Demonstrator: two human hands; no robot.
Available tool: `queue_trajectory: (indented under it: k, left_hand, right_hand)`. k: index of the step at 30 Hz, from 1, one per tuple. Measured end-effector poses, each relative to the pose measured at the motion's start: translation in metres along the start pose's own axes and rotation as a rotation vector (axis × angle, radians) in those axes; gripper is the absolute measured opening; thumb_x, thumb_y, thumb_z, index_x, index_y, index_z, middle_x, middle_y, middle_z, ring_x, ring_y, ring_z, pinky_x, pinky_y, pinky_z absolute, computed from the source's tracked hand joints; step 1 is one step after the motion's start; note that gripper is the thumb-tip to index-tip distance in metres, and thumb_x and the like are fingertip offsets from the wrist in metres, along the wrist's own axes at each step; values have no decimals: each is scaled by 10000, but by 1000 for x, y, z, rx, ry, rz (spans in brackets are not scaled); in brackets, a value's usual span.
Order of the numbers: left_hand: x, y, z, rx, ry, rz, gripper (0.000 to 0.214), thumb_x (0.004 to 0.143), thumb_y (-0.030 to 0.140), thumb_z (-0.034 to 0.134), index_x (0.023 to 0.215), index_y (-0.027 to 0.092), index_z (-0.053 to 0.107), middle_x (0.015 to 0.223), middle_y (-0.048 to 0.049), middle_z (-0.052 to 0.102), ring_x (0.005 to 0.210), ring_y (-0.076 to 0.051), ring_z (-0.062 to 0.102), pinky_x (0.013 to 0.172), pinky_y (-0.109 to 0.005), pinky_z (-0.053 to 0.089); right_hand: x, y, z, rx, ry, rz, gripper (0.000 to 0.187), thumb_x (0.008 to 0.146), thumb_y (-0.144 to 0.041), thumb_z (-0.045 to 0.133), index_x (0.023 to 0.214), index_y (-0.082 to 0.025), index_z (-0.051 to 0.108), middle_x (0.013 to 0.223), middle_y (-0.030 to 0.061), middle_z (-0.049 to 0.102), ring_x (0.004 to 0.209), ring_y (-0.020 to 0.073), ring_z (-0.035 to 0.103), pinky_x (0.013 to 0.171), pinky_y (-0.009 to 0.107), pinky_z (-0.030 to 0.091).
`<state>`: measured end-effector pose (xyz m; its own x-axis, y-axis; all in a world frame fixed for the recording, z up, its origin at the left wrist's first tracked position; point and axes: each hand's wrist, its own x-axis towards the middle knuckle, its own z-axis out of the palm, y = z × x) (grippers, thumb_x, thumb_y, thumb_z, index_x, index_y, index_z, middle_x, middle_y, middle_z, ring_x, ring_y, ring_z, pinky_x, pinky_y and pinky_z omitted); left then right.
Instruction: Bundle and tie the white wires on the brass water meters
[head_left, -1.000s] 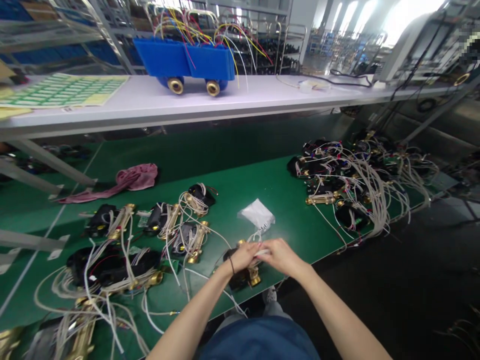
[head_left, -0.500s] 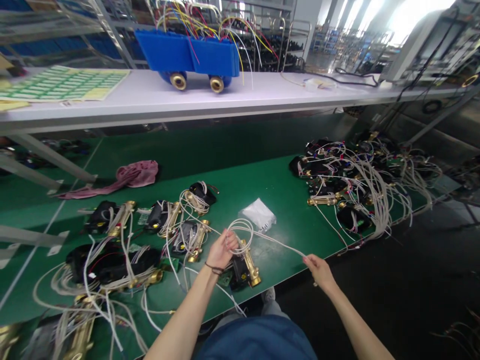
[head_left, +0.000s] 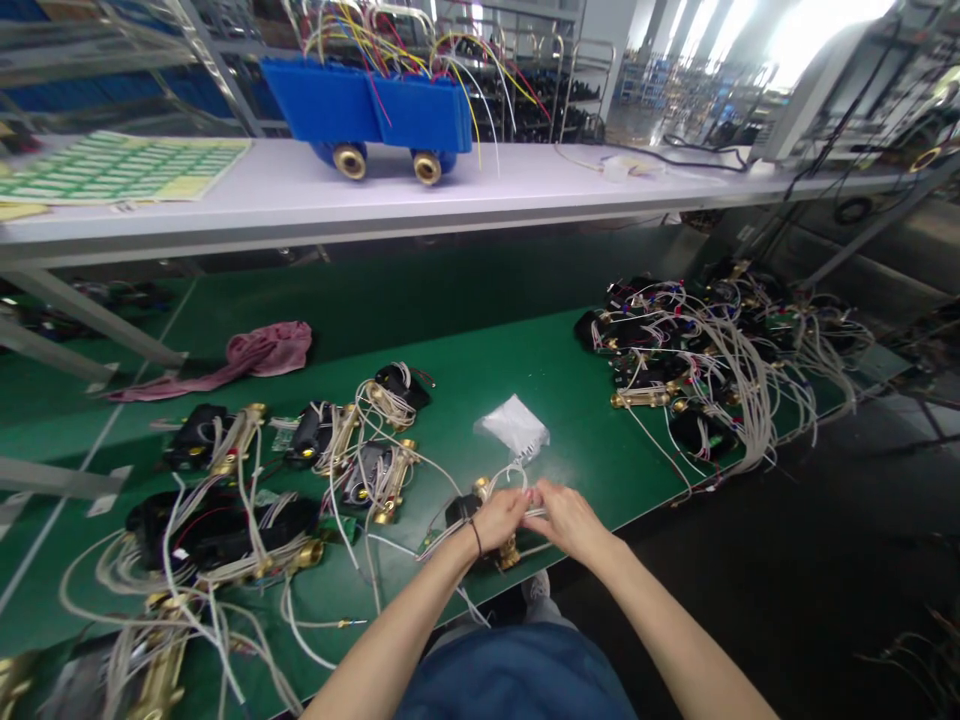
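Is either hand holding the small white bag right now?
No, the white bag lies on the green mat beyond the left hand and right hand, which grip white cable.

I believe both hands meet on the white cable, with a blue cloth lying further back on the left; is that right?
Not quite: in the head view the cloth is pink, not blue. The left hand and right hand do meet on the white cable.

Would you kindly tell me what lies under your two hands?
Under the left hand and right hand sits a black unit with brass fittings, white cable looped above it. The hands cover most of the unit's middle.
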<state>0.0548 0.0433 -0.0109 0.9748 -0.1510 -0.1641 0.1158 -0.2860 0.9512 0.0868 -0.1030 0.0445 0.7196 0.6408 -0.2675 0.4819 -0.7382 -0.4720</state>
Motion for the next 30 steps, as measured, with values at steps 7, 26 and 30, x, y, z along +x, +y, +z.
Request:
queue_trajectory:
  k: [7, 26, 30]
  left_hand:
    - [-12, 0, -17, -241, -133, -163, 564, 758, 668, 286, 430, 208, 293, 359, 63, 243, 356, -72, 196, 404, -257, 138]
    - [-35, 2, -29, -469, -202, -140, 415, 795, 551, 390, 616, 179, 431, 411, 78, 282, 375, -68, 219, 398, -229, 179]
    - [-40, 1, -23, -416, -63, -145, 452, 800, 583, 332, 632, 176, 436, 425, 71, 288, 387, -73, 222, 410, -234, 181]
  right_hand:
    - [24, 32, 15, 186, 82, -180, 407, 628, -192, 667, 1025, -216, 578, 1227, 73, 401, 1138, 229, 400, 923, 337, 344]
    - [52, 45, 13, 482, -340, -223, 472, 670, -103, 562, 1132, -179, 498, 1013, 32, 621, 883, 158, 581, 743, 242, 439]
    - [86, 62, 11, 387, -70, 71, 498, 674, -28, 454, 1141, -186, 521, 1122, 47, 589, 1018, 160, 546, 830, 261, 427]
